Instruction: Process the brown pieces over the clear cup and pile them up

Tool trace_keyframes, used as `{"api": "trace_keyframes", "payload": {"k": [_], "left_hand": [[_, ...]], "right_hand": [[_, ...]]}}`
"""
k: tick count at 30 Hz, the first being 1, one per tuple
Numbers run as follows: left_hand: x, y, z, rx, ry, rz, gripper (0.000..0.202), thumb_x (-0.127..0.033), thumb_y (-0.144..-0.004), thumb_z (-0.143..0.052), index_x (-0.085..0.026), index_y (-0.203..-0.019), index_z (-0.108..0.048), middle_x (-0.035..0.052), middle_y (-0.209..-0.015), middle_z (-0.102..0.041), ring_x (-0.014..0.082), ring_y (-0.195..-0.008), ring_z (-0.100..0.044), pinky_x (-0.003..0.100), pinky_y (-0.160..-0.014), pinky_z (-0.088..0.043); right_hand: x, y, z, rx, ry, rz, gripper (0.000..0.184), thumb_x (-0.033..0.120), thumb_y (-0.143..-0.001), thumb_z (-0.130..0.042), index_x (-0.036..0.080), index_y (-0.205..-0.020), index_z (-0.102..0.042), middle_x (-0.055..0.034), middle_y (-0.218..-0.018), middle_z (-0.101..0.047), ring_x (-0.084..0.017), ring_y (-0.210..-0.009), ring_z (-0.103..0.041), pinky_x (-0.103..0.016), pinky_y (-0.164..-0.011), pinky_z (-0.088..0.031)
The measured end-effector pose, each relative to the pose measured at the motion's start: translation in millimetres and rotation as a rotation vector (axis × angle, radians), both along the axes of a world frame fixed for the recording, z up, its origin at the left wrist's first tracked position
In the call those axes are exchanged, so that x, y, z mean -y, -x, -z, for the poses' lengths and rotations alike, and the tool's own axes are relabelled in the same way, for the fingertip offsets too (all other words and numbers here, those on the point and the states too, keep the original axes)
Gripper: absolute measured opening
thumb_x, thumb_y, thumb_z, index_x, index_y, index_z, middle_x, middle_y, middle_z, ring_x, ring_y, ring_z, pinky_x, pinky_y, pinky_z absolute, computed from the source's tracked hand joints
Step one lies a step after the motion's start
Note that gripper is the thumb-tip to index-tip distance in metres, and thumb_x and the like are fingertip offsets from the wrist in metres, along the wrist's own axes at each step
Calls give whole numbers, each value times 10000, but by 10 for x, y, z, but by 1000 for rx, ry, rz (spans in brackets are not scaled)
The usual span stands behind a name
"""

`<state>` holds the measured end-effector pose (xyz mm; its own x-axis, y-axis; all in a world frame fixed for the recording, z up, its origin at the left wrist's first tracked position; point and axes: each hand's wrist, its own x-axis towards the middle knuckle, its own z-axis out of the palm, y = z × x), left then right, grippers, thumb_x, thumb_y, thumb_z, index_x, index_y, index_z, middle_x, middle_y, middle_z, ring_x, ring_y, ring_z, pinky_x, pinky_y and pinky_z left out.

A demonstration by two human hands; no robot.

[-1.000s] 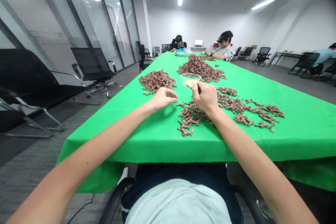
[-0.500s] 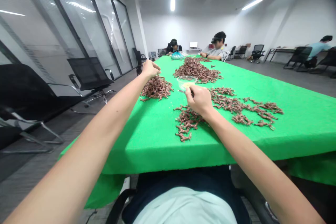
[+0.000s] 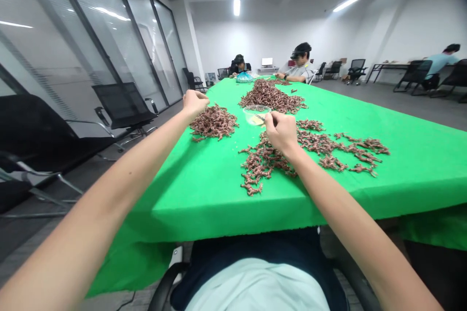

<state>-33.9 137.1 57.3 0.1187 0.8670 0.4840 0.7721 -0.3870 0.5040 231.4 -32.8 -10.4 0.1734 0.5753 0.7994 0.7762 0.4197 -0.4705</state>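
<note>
Green cloth covered the counter (image 3: 204,182), with a clear tub (image 3: 247,116) taken as reference for all places below. Nearest, on the near side of the tub and running off to its right, lay a loose spread of small brown pieces (image 3: 262,161). Right hand (image 3: 281,131) just beside the tub, to its right: grip narrow, closed around a slim metal tool (image 3: 260,117), tip at the tub's opening. Some pale yellow material sat inside the tub; judged not used up. Left of the tub stood the left heap (image 3: 214,122) of like pieces. Left hand (image 3: 195,102) was by that heap's far left edge, fingertips drawn close; could not tell whether anything was pinched. Just beyond the tub: a large heap (image 3: 272,97).

Progress (judgement): partway, with much left to handle. Which group was finished and which waiting could not be read.

Counts, near to far: near spread, 1, too crowded to count by piece; hands, 2; tool, 1; tub, 1; left heap, 1; large heap, 1; smaller patch (image 3: 283,82) past it, 1; blue bag (image 3: 243,77), well beyond the tub, 1; co-workers (image 3: 301,72) at the counter, 2.
</note>
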Motion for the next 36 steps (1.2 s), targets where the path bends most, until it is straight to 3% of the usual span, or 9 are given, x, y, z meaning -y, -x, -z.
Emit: {"api": "trace_keyframes", "payload": {"k": [3,6,12,15,19,24,29,32,36], "left_hand": [[273,-138,145,4,17,38,245,-294,-800,-704,-117,-968,-722,74,-962,-747,185,-915,-646,350,-937,-497],[683,-426,318,-87,97,282,292,-379,-807,-691,-156,-989,-742,96,-1045,-758,223,-952,-688,360,-914,-530],[1337,-1097,599,-240,148,599,794,-727,-809,-578,-180,-1385,-559,150,-1443,-582,322,-1298,-567,459,-1098,-437],[1449,-1310,722,-341,225,720,993,-810,-769,-545,-181,-1523,-394,168,-1588,-411,350,-1439,-423,481,-1167,-362],[1487,-1412,815,-415,256,691,1068,-861,-757,-485,-140,-1535,-362,189,-1648,-276,379,-1526,-247,521,-1224,-244],[1487,-1424,833,-396,213,682,991,-845,-781,-471,-140,-1476,-446,189,-1577,-415,386,-1462,-364,514,-1183,-318],[1475,-1390,862,-318,166,683,860,-801,-800,-509,-157,-1370,-540,178,-1405,-590,368,-1286,-553,484,-1070,-443],[1453,-1305,858,-267,150,631,852,-799,-833,-464,-178,-1415,-506,171,-1506,-508,351,-1381,-481,483,-1140,-383],[1473,-1202,795,-286,163,600,883,-809,-838,-430,-210,-1487,-442,146,-1606,-386,341,-1493,-338,500,-1213,-278]], "right_hand": [[-33,-41,9,-53,4,-3,416,379,-966,-439,193,-619,-574,-7,-562,-533,-134,-538,-419,-291,-580,-276],[-71,-98,18,-76,-13,-3,430,387,-970,-436,192,-628,-607,-2,-555,-539,-137,-536,-440,-292,-585,-302],[-140,-317,31,-137,-24,59,418,372,-954,-447,187,-634,-641,-2,-547,-562,-142,-529,-459,-301,-607,-343],[-156,-435,34,-192,9,88,423,369,-946,-437,186,-631,-652,-2,-530,-563,-151,-526,-475,-302,-598,-354],[-162,-507,12,-258,25,93,437,390,-941,-428,189,-627,-655,-16,-545,-589,-165,-546,-512,-301,-593,-370],[-135,-413,-36,-253,23,68,452,416,-938,-420,190,-623,-653,-16,-541,-581,-167,-557,-526,-297,-605,-384],[-1,-439,-79,-334,104,-80,504,528,-932,-440,182,-625,-641,-15,-552,-584,-156,-560,-541,-279,-598,-418],[127,-871,-51,-310,175,-38,393,526,-833,-599,168,-683,-665,-4,-587,-594,-149,-563,-545,-273,-583,-439],[364,-2006,115,-418,276,279,186,323,-736,-684,142,-770,-714,-22,-583,-625,-174,-583,-598,-295,-610,-481]]}}
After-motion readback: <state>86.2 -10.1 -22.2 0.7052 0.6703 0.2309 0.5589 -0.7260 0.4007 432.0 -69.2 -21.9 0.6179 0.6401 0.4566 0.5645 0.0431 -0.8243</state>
